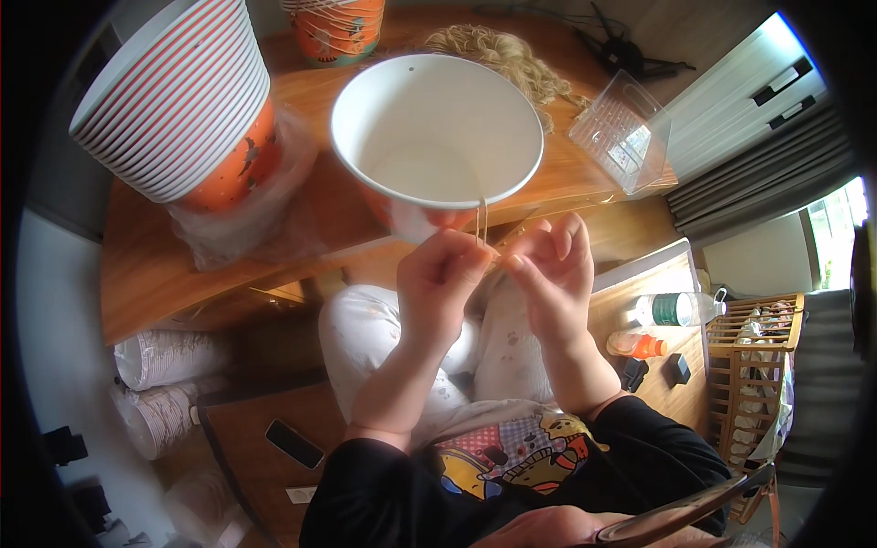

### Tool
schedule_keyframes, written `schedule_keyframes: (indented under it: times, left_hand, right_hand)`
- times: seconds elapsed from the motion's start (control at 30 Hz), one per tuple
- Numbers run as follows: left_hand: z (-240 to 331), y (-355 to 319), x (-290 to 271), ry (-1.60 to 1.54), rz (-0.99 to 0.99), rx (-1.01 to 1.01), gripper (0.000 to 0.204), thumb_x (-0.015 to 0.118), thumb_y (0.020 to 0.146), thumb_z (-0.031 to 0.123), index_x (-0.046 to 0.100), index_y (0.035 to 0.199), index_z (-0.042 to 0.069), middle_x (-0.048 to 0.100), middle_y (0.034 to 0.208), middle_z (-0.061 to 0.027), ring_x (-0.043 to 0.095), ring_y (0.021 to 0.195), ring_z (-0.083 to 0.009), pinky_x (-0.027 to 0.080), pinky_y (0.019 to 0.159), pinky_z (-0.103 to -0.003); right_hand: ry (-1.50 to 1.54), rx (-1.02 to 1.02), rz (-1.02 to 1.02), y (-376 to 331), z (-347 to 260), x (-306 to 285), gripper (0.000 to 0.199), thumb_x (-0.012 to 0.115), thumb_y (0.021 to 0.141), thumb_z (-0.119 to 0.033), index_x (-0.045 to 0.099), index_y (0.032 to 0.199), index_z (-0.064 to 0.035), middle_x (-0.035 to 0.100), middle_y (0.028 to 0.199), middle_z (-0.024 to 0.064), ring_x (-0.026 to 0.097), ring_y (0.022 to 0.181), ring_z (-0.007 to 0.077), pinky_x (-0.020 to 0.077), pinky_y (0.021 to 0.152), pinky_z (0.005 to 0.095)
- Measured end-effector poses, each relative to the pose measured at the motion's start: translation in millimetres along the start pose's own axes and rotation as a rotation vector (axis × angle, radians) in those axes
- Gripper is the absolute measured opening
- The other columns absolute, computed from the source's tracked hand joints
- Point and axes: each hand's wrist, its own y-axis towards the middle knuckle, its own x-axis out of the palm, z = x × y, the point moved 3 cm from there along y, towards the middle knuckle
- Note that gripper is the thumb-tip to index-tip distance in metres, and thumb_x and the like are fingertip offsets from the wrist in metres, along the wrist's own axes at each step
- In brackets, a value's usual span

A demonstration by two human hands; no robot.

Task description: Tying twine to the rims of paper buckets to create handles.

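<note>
Left hand point(443, 274) and right hand point(554, 283) pinch a thin tan string point(485, 219), whose hard tug could tip the white-lined orange bucket point(379, 132) at twelve o'clock.

Wide fisheye head view, looking down, near the fingers point(469, 263)

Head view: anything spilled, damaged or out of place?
Only the pale strands beyond the white-lined bucket: they lie on the desk in a loose, tangled heap, messy compared with the neatly nested bucket stack. No spill or damage is visible.
</note>
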Motion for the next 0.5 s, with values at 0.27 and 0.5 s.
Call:
schedule_keyframes:
  times: [0.27,0.5]
  left_hand:
    - [-6.6,6.1,-3.2,-0.020,0.021,-0.086,0.010,0.067,0.090,0.012,0.067,0.087,0.002,0.064,0.077,0.0013,0.051,0.068,-0.0031,0.040,0.062,-0.018]
    - [0.7,7.7,1.2,0.104,-0.043,-0.015,0.020,0.066,0.091,0.016,0.067,0.097,-0.002,0.068,0.083,-0.0052,0.057,0.066,-0.0037,0.043,0.058,-0.016]
  right_hand:
    - [0.029,0.067,0.044,-7.6,6.5,4.4,0.042,0.069,0.085,0.003,0.030,0.089,-0.0124,0.065,0.094,0.0127,0.057,0.088,0.0112,0.0426,0.078,0.0245]
    - [-0.062,0.113,0.012,-20.8,11.9,-5.1,0.043,0.070,0.082,0.005,0.031,0.089,-0.0120,0.066,0.095,0.0098,0.051,0.091,0.0108,0.0385,0.085,0.0272]
